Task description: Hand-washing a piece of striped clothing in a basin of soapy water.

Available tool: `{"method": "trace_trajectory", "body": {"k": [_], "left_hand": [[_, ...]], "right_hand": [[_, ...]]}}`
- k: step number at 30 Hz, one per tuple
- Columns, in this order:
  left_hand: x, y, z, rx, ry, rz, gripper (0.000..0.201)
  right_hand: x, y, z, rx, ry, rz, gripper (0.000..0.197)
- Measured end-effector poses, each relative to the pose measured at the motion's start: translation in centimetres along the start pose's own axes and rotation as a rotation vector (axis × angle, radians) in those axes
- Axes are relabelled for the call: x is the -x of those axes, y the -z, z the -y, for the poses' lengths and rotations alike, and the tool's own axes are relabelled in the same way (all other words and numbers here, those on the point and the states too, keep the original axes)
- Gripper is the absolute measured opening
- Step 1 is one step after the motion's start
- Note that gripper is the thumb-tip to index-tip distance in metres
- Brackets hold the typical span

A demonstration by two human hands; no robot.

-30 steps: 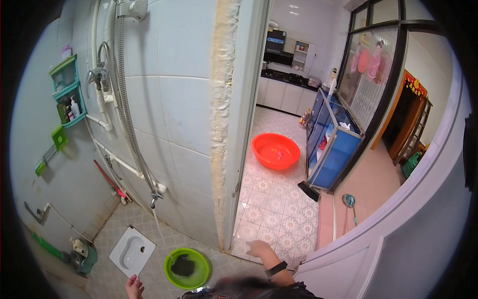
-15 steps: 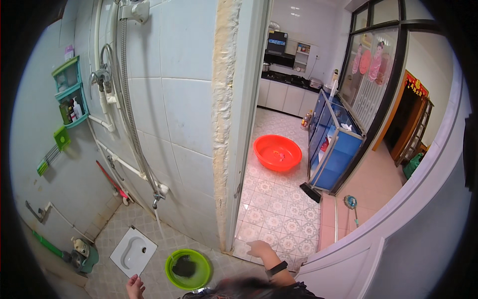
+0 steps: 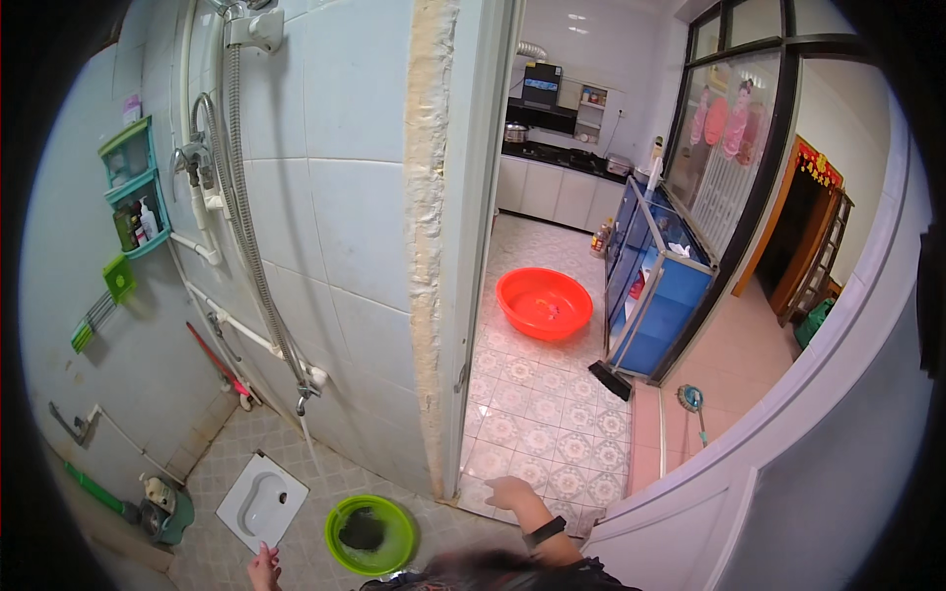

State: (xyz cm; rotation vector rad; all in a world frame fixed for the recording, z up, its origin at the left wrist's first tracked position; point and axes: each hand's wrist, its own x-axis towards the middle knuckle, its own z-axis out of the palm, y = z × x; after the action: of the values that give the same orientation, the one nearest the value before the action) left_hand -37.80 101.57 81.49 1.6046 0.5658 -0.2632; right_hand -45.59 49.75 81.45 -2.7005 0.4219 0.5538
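Note:
My left hand [image 3: 263, 568] is at the lower left, near the front edge of the white squat toilet [image 3: 262, 502]. Its fingers are loosely bent and apart, and nothing shows in them. Farther right, my right hand [image 3: 508, 493] reaches out by the foot of the doorway, fingers stretched out, holding nothing visible; a black band circles that wrist. Between my hands, on the floor, stands a green basin [image 3: 407, 552] with water and something dark inside it. Water runs in a thin stream [image 3: 311, 443] from a wall tap [image 3: 304, 402] toward the floor beside the basin.
Past the doorway sit a red basin [image 3: 544, 301], a blue glass cabinet [image 3: 662, 305] and a black broom head [image 3: 611, 379]. A white door [image 3: 680, 527] stands at the right. Along the left wall are a shelf [image 3: 138, 192], a red-handled tool [image 3: 214, 357] and a bucket [image 3: 175, 517].
The view has shifted slightly, moving the doorway and wall a little left in the picture. Both hands keep nearly the same places and poses.

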Motion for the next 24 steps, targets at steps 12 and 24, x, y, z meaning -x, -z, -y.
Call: {"method": "trace_trajectory", "body": {"k": [12, 24], "left_hand": [[0.3, -0.9, 0.4, -0.131, -0.181, 0.086, 0.061], [0.2, -0.2, 1.5, -0.079, -0.109, -0.008, 0.041]], "right_hand": [[-0.1, 0.0, -0.3, -0.004, -0.013, 0.008, 0.052], [-0.5, -0.7, -0.1, -0.036, 0.011, -0.016, 0.052]]}}
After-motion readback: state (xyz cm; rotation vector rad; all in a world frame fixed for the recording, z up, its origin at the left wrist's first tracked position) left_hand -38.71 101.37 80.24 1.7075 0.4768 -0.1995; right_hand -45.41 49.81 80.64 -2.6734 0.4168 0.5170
